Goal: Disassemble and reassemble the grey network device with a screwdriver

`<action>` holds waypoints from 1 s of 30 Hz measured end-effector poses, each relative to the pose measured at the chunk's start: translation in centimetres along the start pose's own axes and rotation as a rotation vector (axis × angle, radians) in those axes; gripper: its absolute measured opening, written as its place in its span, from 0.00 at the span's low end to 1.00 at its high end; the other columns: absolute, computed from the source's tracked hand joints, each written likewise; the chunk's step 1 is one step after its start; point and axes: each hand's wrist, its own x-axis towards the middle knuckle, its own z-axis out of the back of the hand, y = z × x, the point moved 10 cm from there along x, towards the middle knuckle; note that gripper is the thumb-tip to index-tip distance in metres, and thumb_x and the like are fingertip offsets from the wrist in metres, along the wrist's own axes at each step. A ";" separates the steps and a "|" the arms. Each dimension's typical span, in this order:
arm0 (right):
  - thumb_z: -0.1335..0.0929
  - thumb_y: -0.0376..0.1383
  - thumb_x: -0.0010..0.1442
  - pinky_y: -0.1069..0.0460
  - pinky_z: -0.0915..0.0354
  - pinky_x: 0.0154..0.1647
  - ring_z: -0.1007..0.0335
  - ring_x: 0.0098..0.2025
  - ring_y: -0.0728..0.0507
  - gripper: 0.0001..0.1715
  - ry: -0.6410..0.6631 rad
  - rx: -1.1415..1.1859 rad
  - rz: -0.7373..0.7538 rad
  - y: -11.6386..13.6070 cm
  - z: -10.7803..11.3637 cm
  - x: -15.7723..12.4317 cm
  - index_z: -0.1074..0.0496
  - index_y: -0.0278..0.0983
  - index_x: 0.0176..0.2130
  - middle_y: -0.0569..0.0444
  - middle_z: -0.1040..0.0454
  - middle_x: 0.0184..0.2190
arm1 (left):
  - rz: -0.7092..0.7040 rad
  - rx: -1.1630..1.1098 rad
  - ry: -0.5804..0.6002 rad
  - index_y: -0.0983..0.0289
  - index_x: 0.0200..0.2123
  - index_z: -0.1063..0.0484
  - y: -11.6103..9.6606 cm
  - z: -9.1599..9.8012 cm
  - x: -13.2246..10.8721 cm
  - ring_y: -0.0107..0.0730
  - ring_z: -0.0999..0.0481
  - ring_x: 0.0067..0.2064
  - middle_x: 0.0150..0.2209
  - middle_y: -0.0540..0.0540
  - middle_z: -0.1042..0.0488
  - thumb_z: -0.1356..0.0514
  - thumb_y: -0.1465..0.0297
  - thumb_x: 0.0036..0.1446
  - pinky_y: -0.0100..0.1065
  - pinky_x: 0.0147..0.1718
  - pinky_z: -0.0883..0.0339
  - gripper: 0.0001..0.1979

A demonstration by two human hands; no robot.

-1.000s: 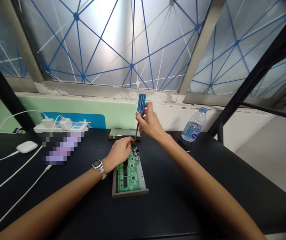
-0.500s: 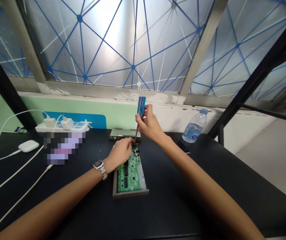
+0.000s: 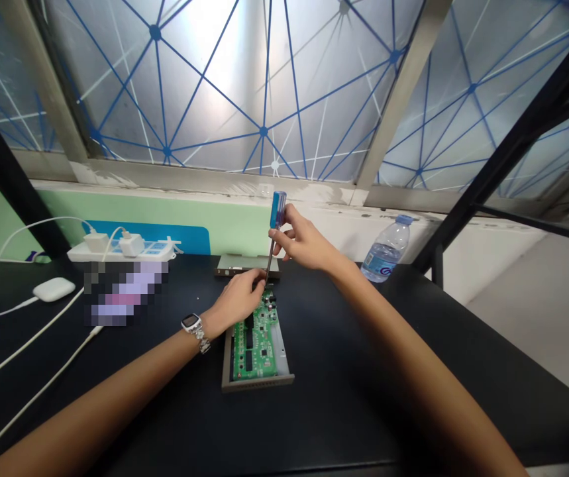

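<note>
Head camera looking down at the bench, and the right hand (image 3: pixel 305 242) is up high, fingers clenched around the translucent blue handle of a slim steel-shafted screwdriver (image 3: pixel 277 207). The tool stands almost upright, tilted slightly, tip down on the far end of the green printed circuit board (image 3: pixel 257 336). That board lies flat in its shallow grey metal case (image 3: pixel 259 383), mid-table, long side running away from the person. The left hand (image 3: pixel 237 298) is curled right at the screwdriver's tip, knuckles over the board's far corner; whether those fingers pinch the shaft or merely rest against it, I cannot tell. A silver wristwatch (image 3: pixel 192 323) sits on that wrist. Just behind the hands, a flat grey metal cover (image 3: pixel 234 265) lies on the black tabletop (image 3: pixel 363 371). Off to the right, a clear plastic water bottle with a blue cap (image 3: pixel 386 252) stands upright. Far left: a white power strip (image 3: pixel 120 250) with chargers plugged in, a white oval earbud case (image 3: pixel 54 289), and white cables (image 3: pixel 26 344) trailing across the table.
</note>
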 end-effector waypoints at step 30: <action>0.31 0.55 0.58 0.53 0.49 0.25 0.44 0.24 0.49 0.27 -0.246 -0.341 0.024 0.4 1.1 -0.1 0.40 0.38 0.23 0.59 0.39 0.19 | -0.113 -0.276 -0.032 0.61 0.39 0.26 -1.0 0.4 0.3 0.38 0.20 0.47 0.43 0.54 0.19 0.48 0.69 0.66 0.36 0.48 0.30 0.11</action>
